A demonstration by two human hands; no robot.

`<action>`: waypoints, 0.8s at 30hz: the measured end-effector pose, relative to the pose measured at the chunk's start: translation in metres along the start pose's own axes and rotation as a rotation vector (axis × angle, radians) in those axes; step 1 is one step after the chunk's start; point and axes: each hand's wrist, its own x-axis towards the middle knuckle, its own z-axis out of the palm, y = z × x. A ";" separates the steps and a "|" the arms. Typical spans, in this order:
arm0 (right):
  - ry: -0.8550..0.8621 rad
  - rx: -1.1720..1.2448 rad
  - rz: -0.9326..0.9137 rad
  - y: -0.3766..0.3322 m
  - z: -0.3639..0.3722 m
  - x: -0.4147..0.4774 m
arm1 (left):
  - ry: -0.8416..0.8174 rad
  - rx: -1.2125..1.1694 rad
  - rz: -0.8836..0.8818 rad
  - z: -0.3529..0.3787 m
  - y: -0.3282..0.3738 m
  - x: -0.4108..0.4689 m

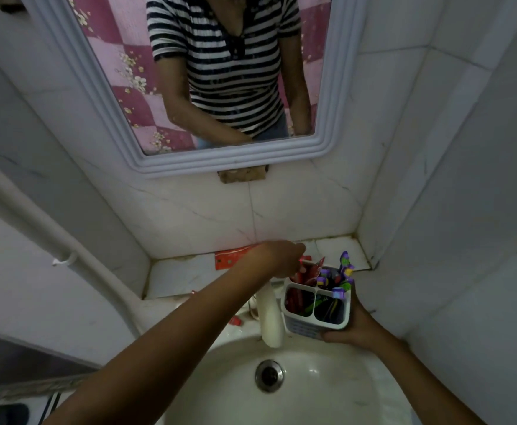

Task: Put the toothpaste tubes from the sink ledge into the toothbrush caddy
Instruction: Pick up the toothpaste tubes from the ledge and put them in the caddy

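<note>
1. A person's right hand point(353, 328) cups a white toothbrush caddy point(315, 325) from below and behind, fingers wrapped round its base, holding it above the sink point(327, 391) rim just right of the white faucet point(270, 317).
2. The caddy is divided into compartments: the near right one holds the handles of several toothbrushes point(340, 282) whose purple heads rise above the rim; the near left one holds red and green items, likely tubes and brush handles, though the dim light leaves that unclear.
3. The left hand point(278, 259) reaches across the ledge point(183, 277), fingers closed on a red toothpaste tube point(312, 271) that stands tilted in the caddy's far compartment, its upper end under the fingers.
4. A flat red toothpaste box or tube point(232, 257) lies on the ledge against the tiled wall, just behind the left wrist.
5. A small red cap-like object point(235, 321) sits on the sink rim left of the faucet.
6. The mirror point(229, 161) above shows a striped shirt.
</note>
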 end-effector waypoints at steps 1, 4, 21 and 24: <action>0.005 -0.004 -0.002 0.000 0.000 0.000 | -0.009 0.043 0.009 0.005 -0.001 0.001; 0.012 -0.021 -0.007 0.000 -0.002 0.001 | 0.003 0.155 0.018 0.014 0.002 -0.005; 0.007 -0.092 -0.029 0.013 -0.003 0.008 | 0.251 -0.393 0.120 0.018 -0.048 0.004; -0.004 -0.156 -0.001 0.015 -0.003 0.012 | 0.412 -0.444 -0.161 0.031 -0.081 0.010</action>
